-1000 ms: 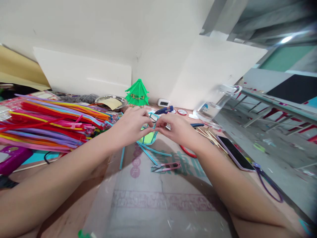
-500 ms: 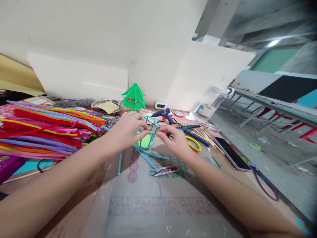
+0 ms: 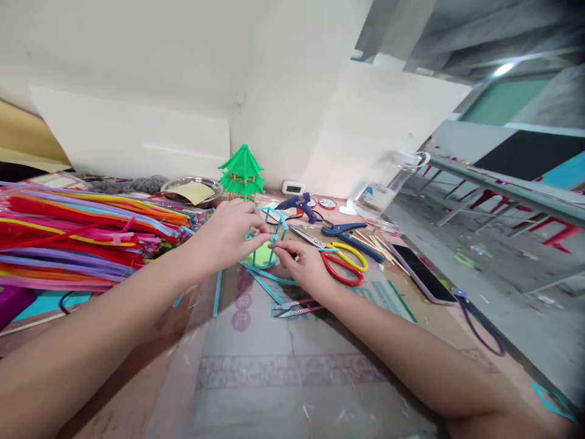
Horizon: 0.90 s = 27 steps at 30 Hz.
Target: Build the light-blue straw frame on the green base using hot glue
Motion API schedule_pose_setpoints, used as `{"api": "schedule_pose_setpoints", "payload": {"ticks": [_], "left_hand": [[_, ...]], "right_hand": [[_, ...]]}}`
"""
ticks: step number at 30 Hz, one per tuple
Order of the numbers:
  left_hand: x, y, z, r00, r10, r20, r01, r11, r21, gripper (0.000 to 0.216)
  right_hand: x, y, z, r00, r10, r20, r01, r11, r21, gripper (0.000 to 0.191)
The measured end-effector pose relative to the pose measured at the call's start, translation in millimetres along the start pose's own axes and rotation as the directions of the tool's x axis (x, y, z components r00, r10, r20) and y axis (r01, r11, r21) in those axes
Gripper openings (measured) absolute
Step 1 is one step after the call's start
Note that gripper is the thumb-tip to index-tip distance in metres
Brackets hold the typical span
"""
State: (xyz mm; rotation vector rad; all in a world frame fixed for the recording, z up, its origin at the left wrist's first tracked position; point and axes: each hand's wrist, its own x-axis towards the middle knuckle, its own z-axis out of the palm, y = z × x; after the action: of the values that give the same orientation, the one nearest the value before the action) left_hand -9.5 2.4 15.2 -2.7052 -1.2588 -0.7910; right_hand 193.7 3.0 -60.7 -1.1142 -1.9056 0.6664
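Observation:
A small frame of light blue pipe cleaners [image 3: 274, 227] with a green base [image 3: 258, 256] stands in the middle of the table. My left hand [image 3: 228, 235] pinches the frame's upper part from the left. My right hand [image 3: 304, 268] lies lower on the right, its fingers pinched on one of the frame's blue uprights. Loose blue pipe cleaner pieces [image 3: 260, 283] lie on the table under both hands, and small pink thread snips [image 3: 292, 310] lie just in front of my right wrist.
A big pile of coloured pipe cleaners [image 3: 82, 231] fills the left. Behind stand a green paper tree [image 3: 241, 171], a metal bowl [image 3: 192, 189] and a blue glue gun [image 3: 299, 204]. Scissors with red and yellow handles [image 3: 340, 265], blue pliers [image 3: 347, 235], wooden sticks [image 3: 381, 244] and a phone [image 3: 420, 271] lie on the right.
My right hand left the frame's top, drew back, then came in lower onto its side. The scissors and pliers behind it came into sight. My left hand kept its pinch.

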Motion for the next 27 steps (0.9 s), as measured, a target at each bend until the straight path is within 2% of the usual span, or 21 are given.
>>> {"api": "schedule_pose_setpoints", "payload": {"ticks": [20, 27], "left_hand": [[-0.3, 0.7, -1.1, 0.997, -0.002, 0.071, -0.002, 0.998, 0.062, 0.021], [-1.6, -7.1, -13.1, 0.997, 0.079, -0.027, -0.079, 0.997, -0.003, 0.027]], "right_hand": [[-0.6, -0.2, 0.0, 1.000, 0.011, 0.003, -0.011, 0.999, -0.039, 0.029], [-5.3, 2.0, -3.3, 1.000, 0.028, 0.005, -0.028, 0.999, -0.041, 0.037]]}}
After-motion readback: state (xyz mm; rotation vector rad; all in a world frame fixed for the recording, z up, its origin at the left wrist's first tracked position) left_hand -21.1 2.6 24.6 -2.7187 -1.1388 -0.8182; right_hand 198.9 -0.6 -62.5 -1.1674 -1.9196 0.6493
